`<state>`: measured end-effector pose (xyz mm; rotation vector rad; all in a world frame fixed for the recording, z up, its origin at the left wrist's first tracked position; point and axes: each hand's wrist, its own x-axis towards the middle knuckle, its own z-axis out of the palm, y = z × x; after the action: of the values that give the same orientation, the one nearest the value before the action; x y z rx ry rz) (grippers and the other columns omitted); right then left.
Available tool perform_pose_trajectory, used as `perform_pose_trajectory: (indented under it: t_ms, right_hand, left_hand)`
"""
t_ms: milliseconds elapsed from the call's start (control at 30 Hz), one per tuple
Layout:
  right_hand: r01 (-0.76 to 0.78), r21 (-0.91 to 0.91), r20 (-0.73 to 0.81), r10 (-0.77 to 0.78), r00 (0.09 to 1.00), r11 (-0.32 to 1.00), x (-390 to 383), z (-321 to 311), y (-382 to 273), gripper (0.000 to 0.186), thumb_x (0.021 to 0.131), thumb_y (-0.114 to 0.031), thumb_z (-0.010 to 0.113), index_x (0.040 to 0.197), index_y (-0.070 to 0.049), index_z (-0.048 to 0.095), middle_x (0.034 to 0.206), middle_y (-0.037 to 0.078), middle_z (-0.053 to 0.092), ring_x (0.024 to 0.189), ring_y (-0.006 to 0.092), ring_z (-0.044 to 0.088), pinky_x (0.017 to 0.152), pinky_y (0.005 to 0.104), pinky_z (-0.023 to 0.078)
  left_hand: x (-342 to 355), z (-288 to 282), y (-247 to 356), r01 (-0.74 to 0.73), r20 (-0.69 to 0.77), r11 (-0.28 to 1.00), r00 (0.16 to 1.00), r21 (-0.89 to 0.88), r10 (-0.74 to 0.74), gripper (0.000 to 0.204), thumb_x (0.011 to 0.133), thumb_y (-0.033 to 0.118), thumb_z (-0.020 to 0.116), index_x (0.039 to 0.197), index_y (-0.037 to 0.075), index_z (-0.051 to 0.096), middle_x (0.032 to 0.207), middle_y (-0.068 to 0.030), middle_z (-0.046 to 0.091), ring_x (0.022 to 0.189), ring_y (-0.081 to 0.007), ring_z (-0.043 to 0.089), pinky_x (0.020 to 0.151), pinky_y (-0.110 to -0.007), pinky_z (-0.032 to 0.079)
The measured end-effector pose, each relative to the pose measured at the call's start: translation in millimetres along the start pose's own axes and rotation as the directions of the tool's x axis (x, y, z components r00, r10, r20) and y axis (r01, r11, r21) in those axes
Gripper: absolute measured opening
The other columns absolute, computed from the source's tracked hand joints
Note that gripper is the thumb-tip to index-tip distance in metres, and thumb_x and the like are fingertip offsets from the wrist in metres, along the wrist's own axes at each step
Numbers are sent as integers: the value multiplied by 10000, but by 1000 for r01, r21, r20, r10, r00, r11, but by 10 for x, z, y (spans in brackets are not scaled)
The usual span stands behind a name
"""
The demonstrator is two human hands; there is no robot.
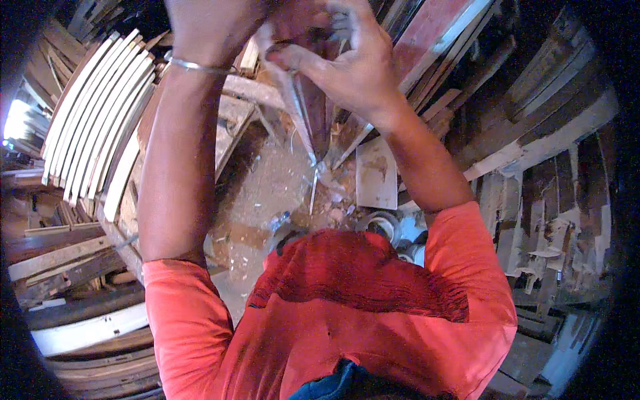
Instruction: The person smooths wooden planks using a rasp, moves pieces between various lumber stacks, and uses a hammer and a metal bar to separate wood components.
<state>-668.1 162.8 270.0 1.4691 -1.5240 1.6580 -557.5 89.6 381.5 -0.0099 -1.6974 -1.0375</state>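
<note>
As you seemingly work the wooden piece [312, 117], below your hands | right hand [363, 67]: fingers curled, grasp unclear | left hand [217, 27]: fingers obscured, cannot tell | next: likely steady support

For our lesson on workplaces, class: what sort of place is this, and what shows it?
Probably a woodworking shop or timber store: pale wooden strips lie side by side at the left, long boards crowd the right, and small pale scraps litter the floor.
</note>
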Motion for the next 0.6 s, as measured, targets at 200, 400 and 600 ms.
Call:
perform_pose_trajectory:
  t_ms: [200,400,600]
  right_hand:
    - [-163,524,173,83,981,836,-300,-210,421,323,963,-311,638,1009,9,658,923,74,674,835,142,612,782,335,494]
    - [-803,527,532,628,568,279,-1281,262,1793,584,912,-504,657,1188,4,570,934,105,693,818,165,652,786,336,543]
    - [-926,360,470,879,74,-114,-2906,730,2051,550,944,-593,500,991,-72,667,701,18,629,557,141,554,528,279,455]
  left_hand:
    - [-765,-937,-125,-273,-114,916,941,294,317,434,905,242,623,1214,-58,569,1209,-171,620,1106,-260,589,985,-411,464]
    - [-1566,-1446,442,-34,-684,989,718,146,126,466,948,169,457,1353,-58,502,1378,-214,539,1266,-317,525,1128,-491,368]
    - [-2412,-1911,717,40,-744,908,588,417,316,566,870,195,618,1353,-73,495,1399,-231,512,1246,-350,535,1106,-505,403]
